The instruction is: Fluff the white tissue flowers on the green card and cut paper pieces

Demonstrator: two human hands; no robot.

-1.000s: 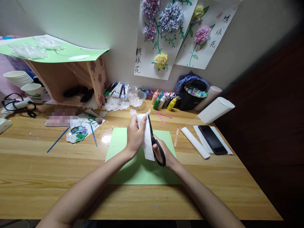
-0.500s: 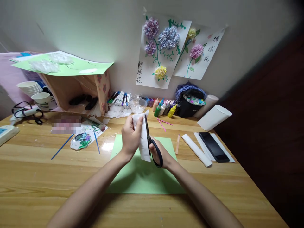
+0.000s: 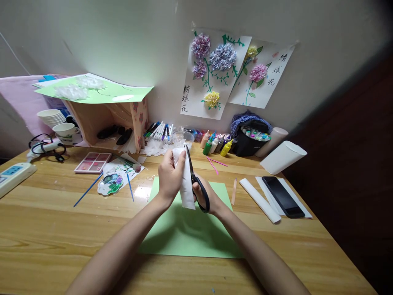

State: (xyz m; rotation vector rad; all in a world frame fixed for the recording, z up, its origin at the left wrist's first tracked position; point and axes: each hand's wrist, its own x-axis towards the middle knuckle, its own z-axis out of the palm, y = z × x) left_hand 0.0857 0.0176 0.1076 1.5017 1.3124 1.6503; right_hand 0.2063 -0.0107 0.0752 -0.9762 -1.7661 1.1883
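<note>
My left hand (image 3: 170, 177) is closed around a folded piece of white tissue paper (image 3: 186, 186), holding it upright above a light green sheet of card (image 3: 190, 229) on the wooden table (image 3: 46, 233). My right hand (image 3: 207, 200) grips black-handled scissors (image 3: 196, 186), fingers through the loops. The blades point up and away along the right edge of the tissue. Both hands hover over the far part of the green sheet.
A paint palette (image 3: 109, 183), blue brushes (image 3: 88, 189) and a pink paint box (image 3: 93, 162) lie to the left. Markers (image 3: 161, 131), paint bottles (image 3: 215, 144) and a black pen case (image 3: 250, 139) line the wall. A phone (image 3: 282, 196) on white paper lies right. A power strip (image 3: 14, 177) sits far left.
The scissors have worked a little further up the tissue edge. The view has tilted and shifted, so the table appears lower and more of the left side shows.
</note>
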